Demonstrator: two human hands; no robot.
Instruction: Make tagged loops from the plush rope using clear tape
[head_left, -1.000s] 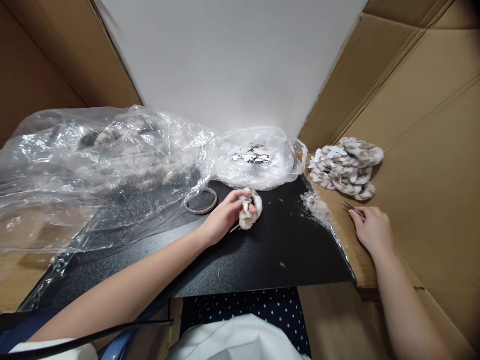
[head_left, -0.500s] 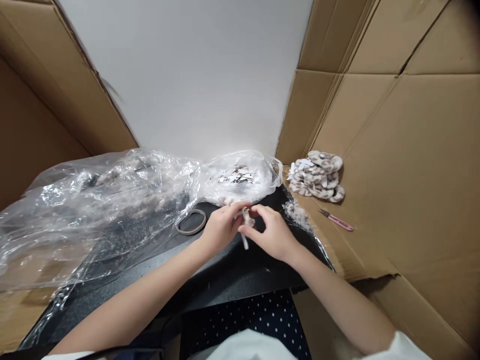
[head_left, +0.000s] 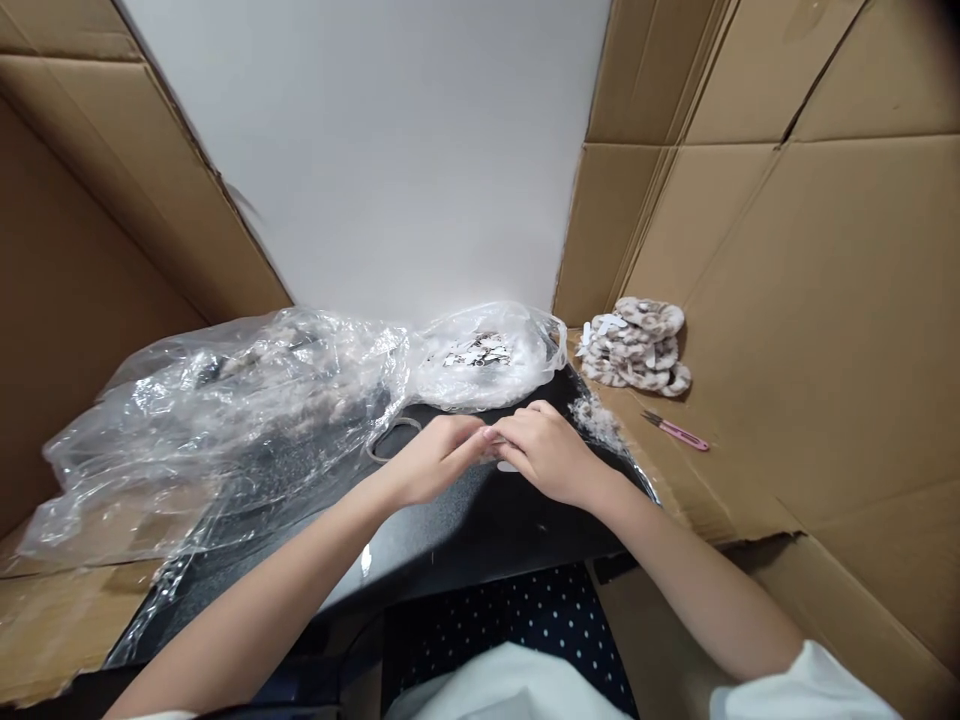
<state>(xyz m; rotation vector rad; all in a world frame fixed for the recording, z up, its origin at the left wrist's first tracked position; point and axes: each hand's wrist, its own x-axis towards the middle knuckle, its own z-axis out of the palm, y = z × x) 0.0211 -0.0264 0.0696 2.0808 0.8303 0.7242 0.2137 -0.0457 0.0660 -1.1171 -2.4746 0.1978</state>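
Observation:
Over the black tabletop, my left hand and my right hand meet with fingers closed around a small fluffy piece. Most of that piece is hidden behind the fingers; a white strip attached to or held with it pokes out beneath my right hand. Just left of my left hand lies a grey ring, partly covered by clear plastic. Beyond the hands rests a clear bag of small white and dark pieces.
A large clear plastic bag of fluffy material spreads over the left side. At right are stacked brown-and-white fluffy loops with white tags, pink-handled thread snips and loose fluff. Cardboard walls flank both sides.
My hands have closed in over the fluffy piece, covering more of it. The white strip, which hung down below the fingers, now lies sideways. The camera view has shifted slightly.

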